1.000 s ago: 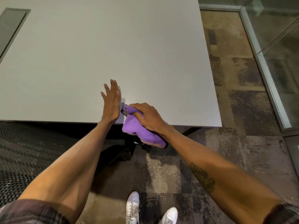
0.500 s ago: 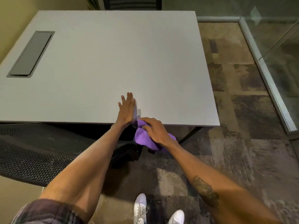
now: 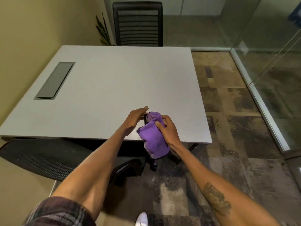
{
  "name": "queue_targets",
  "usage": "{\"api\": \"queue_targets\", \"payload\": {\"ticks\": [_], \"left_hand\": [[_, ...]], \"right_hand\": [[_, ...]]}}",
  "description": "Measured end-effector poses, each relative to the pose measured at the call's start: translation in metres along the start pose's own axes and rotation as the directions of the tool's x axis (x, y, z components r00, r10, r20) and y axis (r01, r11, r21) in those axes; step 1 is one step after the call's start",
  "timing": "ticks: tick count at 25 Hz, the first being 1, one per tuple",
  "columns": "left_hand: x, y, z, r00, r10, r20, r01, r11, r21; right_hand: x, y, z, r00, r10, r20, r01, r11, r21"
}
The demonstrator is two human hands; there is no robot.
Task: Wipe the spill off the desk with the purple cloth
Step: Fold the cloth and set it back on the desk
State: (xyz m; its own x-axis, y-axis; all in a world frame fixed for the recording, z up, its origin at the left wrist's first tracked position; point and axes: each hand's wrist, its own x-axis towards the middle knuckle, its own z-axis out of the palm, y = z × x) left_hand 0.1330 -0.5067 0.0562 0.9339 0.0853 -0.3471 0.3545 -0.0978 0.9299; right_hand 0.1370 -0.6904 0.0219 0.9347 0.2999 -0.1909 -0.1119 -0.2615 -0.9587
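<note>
My right hand (image 3: 169, 130) grips the purple cloth (image 3: 154, 141) just above the front edge of the grey desk (image 3: 114, 88). The cloth is bunched at the top and hangs down past the desk edge. My left hand (image 3: 132, 122) is held flat on its edge, fingers together, with the palm facing the top of the cloth. A small dark shape (image 3: 145, 119) shows between that palm and the cloth; I cannot tell what it is. No spill is visible on the desk top.
A dark cable hatch (image 3: 54, 80) is set into the desk's left side. A black chair (image 3: 137, 23) stands beyond the far edge, a mesh chair (image 3: 42, 158) at the near left. A glass wall (image 3: 268, 70) borders the carpet on the right.
Both hands have lifted off the desk edge and come together. The cloth now hangs from my right hand, and my view has tipped up to take in the whole desk.
</note>
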Motion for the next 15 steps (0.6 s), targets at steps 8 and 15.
{"api": "queue_targets", "payload": {"ticks": [8,15], "left_hand": [[-0.016,0.058,-0.016,0.975,0.051,0.216,-0.052,0.999,-0.005],[-0.015,0.080,-0.013,0.991,0.125,0.042,-0.125,0.992,0.011]], "right_hand": [[0.005,-0.050,-0.022,0.997,0.057,0.054,-0.063,0.991,0.122],[0.001,-0.078,-0.022,0.991,0.028,-0.133,-0.013,0.994,0.111]]}}
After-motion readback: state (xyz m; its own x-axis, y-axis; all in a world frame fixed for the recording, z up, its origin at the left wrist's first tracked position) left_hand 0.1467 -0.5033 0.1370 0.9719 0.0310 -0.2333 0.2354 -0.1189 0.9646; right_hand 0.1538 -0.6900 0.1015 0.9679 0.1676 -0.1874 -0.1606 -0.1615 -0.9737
